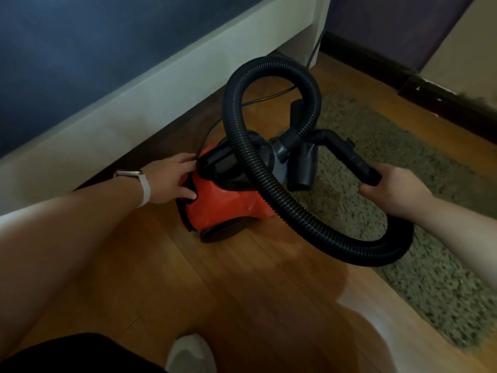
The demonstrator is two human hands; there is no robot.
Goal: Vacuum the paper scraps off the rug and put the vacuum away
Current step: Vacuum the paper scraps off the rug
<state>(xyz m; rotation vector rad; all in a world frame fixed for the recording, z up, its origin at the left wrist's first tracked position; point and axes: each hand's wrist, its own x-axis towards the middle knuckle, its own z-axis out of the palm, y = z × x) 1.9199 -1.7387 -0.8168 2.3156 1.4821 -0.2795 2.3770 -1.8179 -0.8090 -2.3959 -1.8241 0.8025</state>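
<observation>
A small red and black canister vacuum [228, 203] sits on the wooden floor beside the bed frame. Its black ribbed hose [271, 181] loops up over the body and curves round to the right. My left hand [172, 181] rests on the rear of the vacuum body, fingers spread against the red shell and black handle. My right hand [392, 189] is shut on the black hose handle [357, 160]. A shaggy olive rug [390, 168] lies to the right; I see no paper scraps on it. A dark nozzle piece [302, 168] hangs by the vacuum's front.
A pale bed frame [150, 84] with a dark blue mattress runs along the left. The thin power cord [263, 96] trails behind the vacuum toward the frame's leg. A dark skirting board [382, 60] lines the far wall. My white-shod foot [191, 354] shows at the bottom.
</observation>
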